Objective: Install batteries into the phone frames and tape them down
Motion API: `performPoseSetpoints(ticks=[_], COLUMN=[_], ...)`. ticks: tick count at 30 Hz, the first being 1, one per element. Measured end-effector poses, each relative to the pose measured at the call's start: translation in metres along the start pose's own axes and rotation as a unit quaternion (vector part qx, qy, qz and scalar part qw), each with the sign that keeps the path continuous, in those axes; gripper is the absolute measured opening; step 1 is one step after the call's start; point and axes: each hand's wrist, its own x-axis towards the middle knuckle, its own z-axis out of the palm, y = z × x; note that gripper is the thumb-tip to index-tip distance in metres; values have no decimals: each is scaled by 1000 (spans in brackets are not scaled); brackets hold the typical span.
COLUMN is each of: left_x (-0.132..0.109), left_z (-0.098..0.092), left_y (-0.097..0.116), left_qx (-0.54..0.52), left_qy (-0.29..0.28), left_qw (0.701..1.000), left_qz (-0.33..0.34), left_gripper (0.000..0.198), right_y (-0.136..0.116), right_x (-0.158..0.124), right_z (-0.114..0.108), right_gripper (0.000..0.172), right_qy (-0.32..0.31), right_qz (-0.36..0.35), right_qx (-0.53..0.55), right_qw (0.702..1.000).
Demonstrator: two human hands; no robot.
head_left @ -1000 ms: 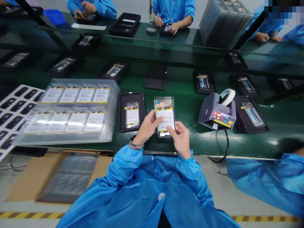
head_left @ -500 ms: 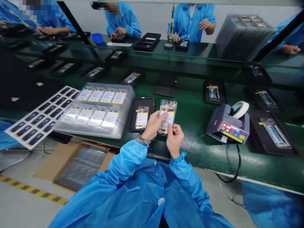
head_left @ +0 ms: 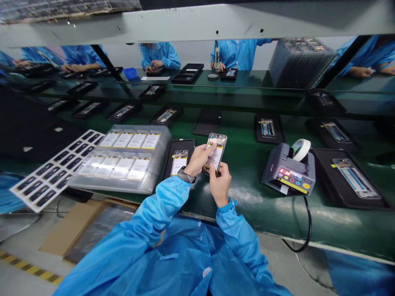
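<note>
Between my two hands an opened phone (head_left: 218,153) is held tilted above the bench, its white battery and bare circuit board facing me. My left hand (head_left: 198,160) grips its left edge, the thumb lying over the battery's upper part. At the lower right edge my right hand (head_left: 220,181) is closed on the same phone, thumb on its lower face. Just left of them, a second opened phone (head_left: 179,161) with a battery lies in a black tray (head_left: 167,169), partly covered by my left wrist. The fingers behind the held phone are hidden.
A clear plastic tray stack (head_left: 157,164) holds several white batteries at left, beside a sheet of black stickers (head_left: 49,176). To the right stand a tape dispenser (head_left: 288,170) and another phone tray (head_left: 324,172). Co-workers (head_left: 236,55) sit across the green bench (head_left: 243,205).
The camera view has tilted upward, showing more of the shelf. Both hands keep hold of the phone, which now leans more to the right. Across the bench, a co-worker's arm has gone up.
</note>
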Motion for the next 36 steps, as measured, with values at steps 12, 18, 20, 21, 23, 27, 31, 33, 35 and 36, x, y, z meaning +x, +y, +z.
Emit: performPoseSetpoints(ticks=[12,18,20,21,23,27,31,33,35,36], left_x=[-4,-56,-65,-69,-75,-79,-36,8,60,84], left_z=[8,17,18,18,17,16,11,5,-4,-9], left_y=[8,13,15,17,19,20,19,24,35,42], left_qx=[78,83,92,95,100,115,120,140,203,218], left_qy=[17,29,35,40,50,62,21,6,49,64], left_qw=[993,983,981,980,979,975,978,983,977,973], left_qz=[84,162,167,169,173,177,170,122,51,43], left_gripper=[42,30,28,27,27,30,30,31,34,34], right_y=[-16,-57,-64,-67,-69,-68,-45,-23,0,11], right_x=[43,48,41,37,31,30,58,82,104,112], right_z=[-20,-40,-43,-44,-46,-42,-25,-18,-17,-19], right_gripper=[44,20,18,18,16,13,21,31,36,35], right_qy=[24,3,3,3,1,13,22,21,38,49], right_qz=[27,-73,-93,-99,-109,-120,-85,-46,-3,13], right_qx=[42,22,0,-9,-18,-4,23,23,-17,-44], right_qw=[998,997,996,995,994,993,996,998,999,998])
